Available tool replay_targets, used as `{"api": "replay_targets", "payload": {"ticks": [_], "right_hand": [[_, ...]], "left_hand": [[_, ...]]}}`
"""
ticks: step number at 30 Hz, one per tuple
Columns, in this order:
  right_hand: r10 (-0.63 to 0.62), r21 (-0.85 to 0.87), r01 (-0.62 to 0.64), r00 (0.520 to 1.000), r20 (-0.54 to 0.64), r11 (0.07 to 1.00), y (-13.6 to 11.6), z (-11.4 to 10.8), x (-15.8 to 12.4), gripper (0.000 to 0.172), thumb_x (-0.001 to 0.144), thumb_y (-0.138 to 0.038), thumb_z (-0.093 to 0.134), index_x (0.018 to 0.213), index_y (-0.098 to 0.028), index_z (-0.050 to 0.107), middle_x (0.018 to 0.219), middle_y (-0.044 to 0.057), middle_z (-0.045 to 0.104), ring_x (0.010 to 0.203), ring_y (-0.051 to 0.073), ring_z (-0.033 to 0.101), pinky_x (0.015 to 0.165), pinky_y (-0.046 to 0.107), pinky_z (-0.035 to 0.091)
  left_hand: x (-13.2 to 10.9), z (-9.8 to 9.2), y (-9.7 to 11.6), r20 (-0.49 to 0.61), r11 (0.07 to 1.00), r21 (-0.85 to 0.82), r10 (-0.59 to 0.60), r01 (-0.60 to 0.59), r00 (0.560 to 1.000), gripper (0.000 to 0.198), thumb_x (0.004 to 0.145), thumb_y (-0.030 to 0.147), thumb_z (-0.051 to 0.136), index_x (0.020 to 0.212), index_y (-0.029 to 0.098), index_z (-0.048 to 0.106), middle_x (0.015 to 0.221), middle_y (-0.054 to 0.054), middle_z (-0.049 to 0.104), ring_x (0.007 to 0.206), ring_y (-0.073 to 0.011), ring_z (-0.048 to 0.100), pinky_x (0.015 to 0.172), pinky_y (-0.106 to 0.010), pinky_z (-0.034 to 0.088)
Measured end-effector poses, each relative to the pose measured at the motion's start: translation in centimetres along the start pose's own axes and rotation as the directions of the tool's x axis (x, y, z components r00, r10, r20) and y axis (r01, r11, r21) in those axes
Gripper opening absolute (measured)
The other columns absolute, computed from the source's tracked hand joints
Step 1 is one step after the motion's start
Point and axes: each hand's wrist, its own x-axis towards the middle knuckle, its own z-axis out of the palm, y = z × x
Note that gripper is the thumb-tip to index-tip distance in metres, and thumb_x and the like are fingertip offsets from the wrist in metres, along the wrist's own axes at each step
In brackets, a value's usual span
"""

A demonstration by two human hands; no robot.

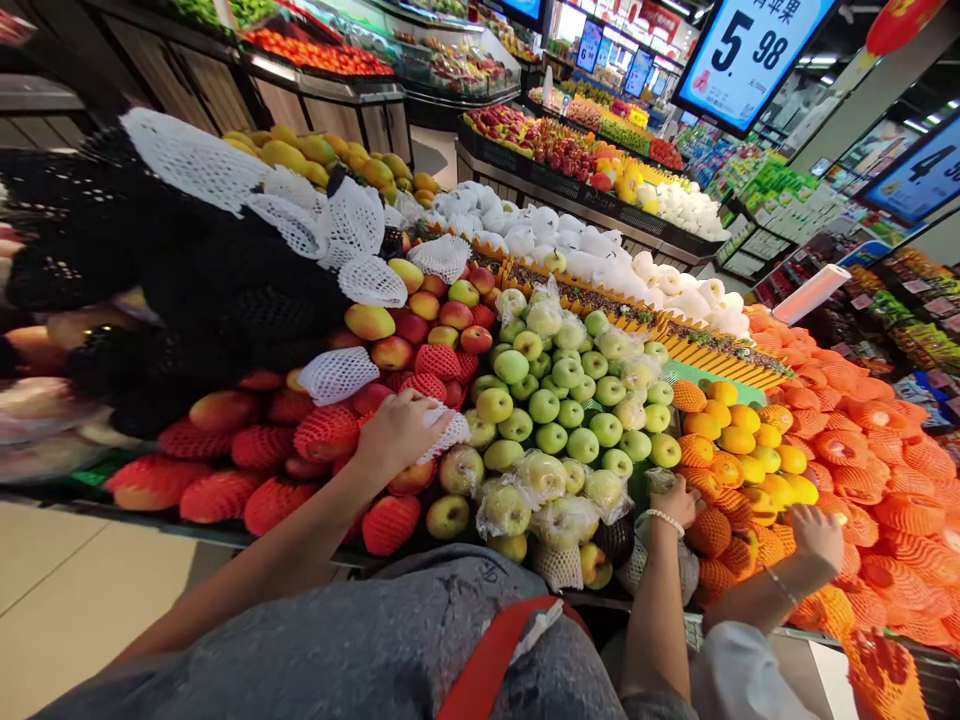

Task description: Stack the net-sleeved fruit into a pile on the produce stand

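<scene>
My left hand point(401, 432) reaches over the red fruit, its fingers closed on a white foam net point(448, 432); whether a fruit is inside I cannot tell. My right hand point(673, 502), with a beaded bracelet, is at the front edge between green apples point(568, 415) and orange fruit. Its fingers are curled at a small plastic-wrapped item point(660, 480), and what they grip is hard to make out. Below that hand lies a fruit in a pale net point(643, 560). Red fruits in red foam nets point(259, 445) lie left of my left hand.
Another person's hand point(817, 540) is at the yellow fruit point(780, 488), and a further hand point(883, 660) is at an orange net at lower right. Black netting point(202, 260) heaps at left. White-wrapped fruit point(585, 255) lies behind a yellow fence point(690, 350). Price screens hang above.
</scene>
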Motion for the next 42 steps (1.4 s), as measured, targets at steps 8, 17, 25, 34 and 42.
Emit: {"api": "replay_targets", "payload": {"ticks": [8,17,25,34,42], "right_hand": [[-0.045,0.019,0.045,0.999,-0.007,0.999,0.2,-0.2,0.7,0.034,0.065,-0.024,0.079,0.099,-0.022,0.072,0.112,0.016,0.059,0.106,0.036,0.055,0.088,0.054,0.044],[-0.274,0.137,0.242,0.908,0.317,0.961,-0.3,-2.1,-5.5,0.057,0.088,-0.064,0.058,0.116,-0.016,0.073,0.117,0.017,0.076,0.105,0.032,0.071,0.1,0.046,0.054],[-0.111,-0.118,0.19,0.868,0.485,0.975,-4.3,1.3,-8.4,0.077,0.076,-0.069,0.075,0.127,-0.013,0.059,0.111,0.023,0.074,0.11,0.04,0.073,0.091,0.045,0.054],[-0.106,-0.032,0.136,0.878,0.466,0.99,-3.6,0.1,-6.3,0.058,0.079,-0.07,0.07,0.105,-0.018,0.066,0.104,0.018,0.076,0.103,0.035,0.074,0.085,0.037,0.054],[-0.144,-0.173,0.213,0.928,0.344,0.962,-3.9,-1.1,-5.1,0.08,0.07,-0.055,0.08,0.133,-0.01,0.058,0.115,0.021,0.076,0.109,0.038,0.073,0.09,0.04,0.054]], "left_hand": [[0.0,-1.9,-3.5,-0.125,0.996,-0.041,-0.083,0.078,0.989,0.053,0.1,0.056,0.04,0.102,0.018,0.076,0.118,-0.016,0.073,0.111,-0.0317,0.068,0.102,-0.041,0.054],[0.2,-2.2,-3.8,-0.109,0.994,-0.107,-0.024,0.012,0.994,0.04,0.09,0.043,0.055,0.114,0.017,0.074,0.124,-0.012,0.07,0.115,-0.0295,0.067,0.109,-0.041,0.053],[0.2,-2.2,-1.7,0.15,0.972,-0.158,0.2,-0.176,0.968,0.049,0.082,0.026,0.06,0.13,0.019,0.068,0.14,-0.011,0.069,0.128,-0.0307,0.065,0.117,-0.043,0.05],[-0.5,-0.7,-4.2,0.19,0.981,-0.14,0.162,-0.137,0.968,0.045,0.087,0.033,0.055,0.127,0.019,0.072,0.136,-0.012,0.073,0.127,-0.0308,0.068,0.116,-0.044,0.051],[-0.6,-1.0,-4.2,0.184,0.972,-0.17,0.191,-0.16,0.964,0.042,0.092,0.035,0.052,0.128,0.021,0.071,0.135,-0.012,0.072,0.126,-0.0306,0.067,0.113,-0.043,0.052]]}}
